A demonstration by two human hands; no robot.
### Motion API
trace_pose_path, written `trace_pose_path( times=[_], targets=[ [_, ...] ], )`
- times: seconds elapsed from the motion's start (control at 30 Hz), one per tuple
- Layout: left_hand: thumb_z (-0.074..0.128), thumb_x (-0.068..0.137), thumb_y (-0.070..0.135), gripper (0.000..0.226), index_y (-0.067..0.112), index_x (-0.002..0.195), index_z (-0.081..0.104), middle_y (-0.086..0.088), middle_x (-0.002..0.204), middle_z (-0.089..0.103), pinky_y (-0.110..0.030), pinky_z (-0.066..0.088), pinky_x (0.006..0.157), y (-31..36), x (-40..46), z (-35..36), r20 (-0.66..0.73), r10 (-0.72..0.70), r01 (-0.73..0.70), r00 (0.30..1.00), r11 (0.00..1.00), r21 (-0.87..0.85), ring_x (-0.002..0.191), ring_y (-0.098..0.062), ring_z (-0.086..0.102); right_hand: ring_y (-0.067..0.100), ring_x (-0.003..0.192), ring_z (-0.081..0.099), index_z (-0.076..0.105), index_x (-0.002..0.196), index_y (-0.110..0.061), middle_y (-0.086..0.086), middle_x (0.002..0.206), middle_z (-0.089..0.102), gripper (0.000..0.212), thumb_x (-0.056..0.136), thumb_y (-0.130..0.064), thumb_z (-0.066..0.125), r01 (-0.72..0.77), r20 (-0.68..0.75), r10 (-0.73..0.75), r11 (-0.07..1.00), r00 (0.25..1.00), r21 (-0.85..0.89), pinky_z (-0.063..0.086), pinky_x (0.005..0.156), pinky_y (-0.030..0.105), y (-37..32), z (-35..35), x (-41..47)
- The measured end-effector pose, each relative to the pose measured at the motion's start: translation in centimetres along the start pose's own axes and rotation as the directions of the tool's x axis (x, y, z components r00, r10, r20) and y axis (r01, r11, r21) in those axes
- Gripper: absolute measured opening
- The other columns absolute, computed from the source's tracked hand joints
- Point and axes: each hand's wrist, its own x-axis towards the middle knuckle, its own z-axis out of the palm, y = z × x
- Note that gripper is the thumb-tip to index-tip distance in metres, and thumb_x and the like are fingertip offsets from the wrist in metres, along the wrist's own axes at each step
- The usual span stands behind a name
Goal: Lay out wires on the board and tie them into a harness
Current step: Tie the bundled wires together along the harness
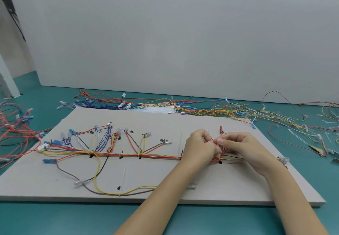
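Note:
A grey board (pixel 229 183) lies on the teal table. A trunk of red, yellow and brown wires (pixel 157 155) runs left to right across it, with branches fanning up to labelled spots. White cable ties (pixel 139 155) bind the trunk at several points. My left hand (pixel 199 145) and my right hand (pixel 238 144) meet over the right part of the trunk, fingers curled, both pinching a thin white cable tie (pixel 218 145) and the red wires there. A red terminal (pixel 221 128) stands just above my hands. A loose white tie (pixel 123 178) lies on the board's front half.
Heaps of loose wires lie behind the board (pixel 211 107), at the left edge (pixel 16 134) and at the right (pixel 300 124). A bundle of spare white ties (pixel 156 109) sits behind the board. A white wall panel (pixel 183 42) stands at the back.

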Motion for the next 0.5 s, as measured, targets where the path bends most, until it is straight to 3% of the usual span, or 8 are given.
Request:
trace_pose_path(
  times=[0.1, 0.23, 0.5],
  targets=[
    [0.053, 0.051, 0.011, 0.025, 0.017, 0.070, 0.039, -0.020, 0.072, 0.069, -0.037, 0.054, 0.065, 0.06, 0.00, 0.10, -0.004, -0.010, 0.010, 1.000, 1.000, -0.009, 0.066, -0.029, 0.065, 0.021, 0.072, 0.066, 0.075, 0.086, -0.001, 0.016, 0.081, 0.072, 0.012, 0.086, -0.008, 0.065, -0.009, 0.006, 0.009, 1.000, 1.000, -0.002, 0.056, 0.072, 0.024, -0.02, -0.05, 0.00],
    [0.056, 0.049, 0.015, 0.023, 0.017, 0.067, 0.041, -0.021, 0.085, 0.071, -0.046, 0.055, 0.075, -0.03, 0.09, 0.15, -0.031, 0.003, -0.001, 1.000, 0.999, 0.035, 0.085, -0.036, 0.070, 0.022, 0.075, 0.066, 0.075, 0.085, -0.001, 0.017, 0.082, 0.073, 0.011, 0.084, -0.009, 0.068, -0.022, 0.001, 0.022, 1.000, 1.000, -0.010, 0.054, 0.074, 0.025, -0.10, -0.12, -0.04],
    [0.057, 0.049, 0.013, 0.024, 0.018, 0.065, 0.040, -0.022, 0.085, 0.070, -0.048, 0.054, 0.078, -0.08, -0.14, 0.15, -0.024, 0.018, -0.016, 1.000, 0.999, 0.049, 0.086, -0.037, 0.069, 0.024, 0.075, 0.066, 0.077, 0.079, -0.006, 0.018, 0.081, 0.072, 0.016, 0.087, -0.012, 0.065, -0.023, -0.002, 0.023, 0.999, 1.000, -0.046, 0.051, 0.080, 0.034, 0.03, -0.17, 0.02]
  ],
)
